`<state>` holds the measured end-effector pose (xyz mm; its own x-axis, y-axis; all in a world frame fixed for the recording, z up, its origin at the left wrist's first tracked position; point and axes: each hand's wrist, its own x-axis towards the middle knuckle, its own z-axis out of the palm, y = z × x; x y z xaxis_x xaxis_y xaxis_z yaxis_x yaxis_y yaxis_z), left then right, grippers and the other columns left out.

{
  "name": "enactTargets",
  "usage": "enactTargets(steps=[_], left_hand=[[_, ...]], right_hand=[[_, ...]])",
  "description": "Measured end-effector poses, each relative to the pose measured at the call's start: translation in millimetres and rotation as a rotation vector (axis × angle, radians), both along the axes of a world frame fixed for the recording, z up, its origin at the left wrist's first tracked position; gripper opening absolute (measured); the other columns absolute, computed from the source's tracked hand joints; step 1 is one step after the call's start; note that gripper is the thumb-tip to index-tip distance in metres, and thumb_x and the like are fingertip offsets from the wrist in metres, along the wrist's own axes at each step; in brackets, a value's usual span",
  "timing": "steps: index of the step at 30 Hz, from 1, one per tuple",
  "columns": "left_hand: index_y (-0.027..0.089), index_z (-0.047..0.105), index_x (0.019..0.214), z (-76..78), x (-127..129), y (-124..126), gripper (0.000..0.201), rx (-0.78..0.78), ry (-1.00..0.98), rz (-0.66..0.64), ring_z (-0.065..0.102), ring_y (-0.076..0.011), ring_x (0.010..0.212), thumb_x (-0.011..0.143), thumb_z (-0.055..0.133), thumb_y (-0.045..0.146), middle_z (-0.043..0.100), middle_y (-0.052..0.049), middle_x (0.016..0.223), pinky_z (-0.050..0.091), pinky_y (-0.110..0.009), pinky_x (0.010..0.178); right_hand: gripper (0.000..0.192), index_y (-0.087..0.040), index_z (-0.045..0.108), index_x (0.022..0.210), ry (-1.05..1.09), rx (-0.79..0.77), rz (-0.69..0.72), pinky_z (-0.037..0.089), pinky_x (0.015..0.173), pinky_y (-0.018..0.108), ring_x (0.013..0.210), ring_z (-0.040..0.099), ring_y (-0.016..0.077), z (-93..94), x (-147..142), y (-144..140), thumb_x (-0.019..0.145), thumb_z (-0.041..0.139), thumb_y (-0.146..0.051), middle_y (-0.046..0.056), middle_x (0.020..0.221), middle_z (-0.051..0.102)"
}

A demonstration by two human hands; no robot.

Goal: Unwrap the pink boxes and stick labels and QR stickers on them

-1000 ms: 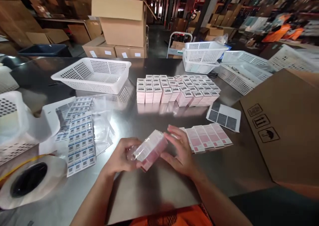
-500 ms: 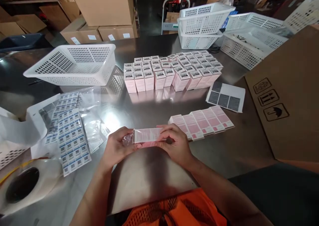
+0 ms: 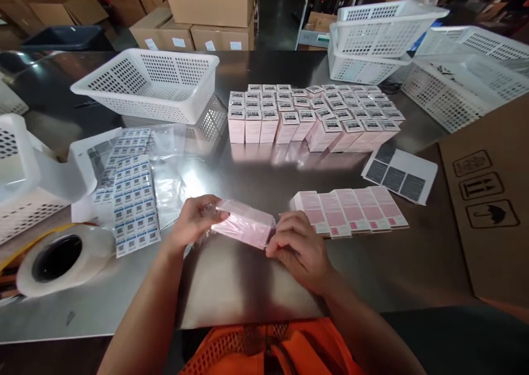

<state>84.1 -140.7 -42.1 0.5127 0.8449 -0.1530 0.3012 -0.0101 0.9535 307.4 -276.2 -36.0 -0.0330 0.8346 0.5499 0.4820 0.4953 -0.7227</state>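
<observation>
Both hands hold one small pink box (image 3: 243, 224) wrapped in a clear plastic bag, just above the steel table (image 3: 256, 276). My left hand (image 3: 188, 223) grips its left end, where the loose bag bunches. My right hand (image 3: 300, 248) pinches the right end. The box lies flat and is tilted down to the right. Right of my right hand lies a row of flat pink boxes (image 3: 351, 209). Farther back stands a block of several upright pink boxes (image 3: 309, 116) with barcode labels on top.
Label sheets (image 3: 134, 198) and clear bags (image 3: 169, 182) lie at the left, with a tape roll (image 3: 61, 256) near the front edge. White perforated baskets (image 3: 149, 82) stand at the back left, back right (image 3: 372, 33) and far left. A sticker sheet (image 3: 399, 173) and brown cardboard (image 3: 491, 198) lie right.
The bagged box has been turned in my hands from a level, label-up pose to a tilt down to the right. The view has shifted slightly.
</observation>
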Motion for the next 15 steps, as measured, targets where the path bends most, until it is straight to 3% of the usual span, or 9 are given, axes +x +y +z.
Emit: enactTargets(steps=[2,6,8,10,13,15], left_hand=[[0.015,0.068,0.072,-1.8,-5,4,0.031,-0.046,-0.060,0.036,0.050,-0.0131,0.057,0.069,0.074,0.045,0.057,0.001,0.060,0.036,-0.025,0.054],[0.014,0.066,0.067,-3.2,-12,8,0.030,-0.094,-0.065,0.036,0.045,-0.0110,0.055,0.068,0.076,0.042,0.051,0.002,0.057,0.031,-0.024,0.052],[0.015,0.064,0.064,-3.2,-16,10,0.030,-0.146,-0.080,0.035,0.043,-0.0103,0.053,0.068,0.076,0.041,0.049,0.002,0.055,0.029,-0.023,0.050],[0.015,0.063,0.062,-3.0,-20,13,0.031,-0.193,-0.112,0.033,0.044,-0.0106,0.052,0.067,0.075,0.043,0.049,0.002,0.055,0.029,-0.023,0.050],[0.015,0.064,0.061,-2.5,-26,16,0.034,-0.230,-0.145,0.007,0.046,-0.0124,0.052,0.061,0.074,0.047,0.051,0.001,0.055,0.033,-0.024,0.049],[0.015,0.063,0.061,-2.0,-26,16,0.037,-0.240,-0.152,-0.012,0.047,-0.0128,0.051,0.058,0.076,0.050,0.051,0.000,0.055,0.034,-0.025,0.049]], right_hand=[[0.010,-0.029,0.064,0.092,0.012,-0.013,0.070,0.052,0.087,0.045,0.081,0.058,0.0211,2.8,1,-1,0.097,0.056,-0.026,0.001,0.077,0.061],[0.023,-0.031,0.062,0.114,-0.208,-0.018,0.018,0.051,0.090,0.047,0.082,0.055,0.0211,3.6,4,-1,0.097,0.052,-0.018,0.002,0.082,0.060],[0.024,-0.031,0.066,0.100,-0.341,-0.001,0.009,0.048,0.094,0.048,0.083,0.053,0.0209,5.5,8,-3,0.095,0.052,-0.013,0.002,0.081,0.058],[0.024,-0.028,0.064,0.082,-0.384,-0.026,0.087,0.048,0.096,0.046,0.091,0.053,0.0218,9.6,15,-5,0.093,0.050,-0.011,0.004,0.085,0.059],[0.023,-0.024,0.059,0.074,-0.361,-0.081,0.213,0.049,0.095,0.047,0.116,0.049,0.0277,15.5,27,-7,0.094,0.049,-0.026,0.008,0.116,0.059],[0.025,-0.022,0.059,0.069,-0.353,-0.002,0.086,0.045,0.098,0.051,0.124,0.045,0.0316,15.5,33,-5,0.092,0.055,-0.031,0.007,0.132,0.053]])
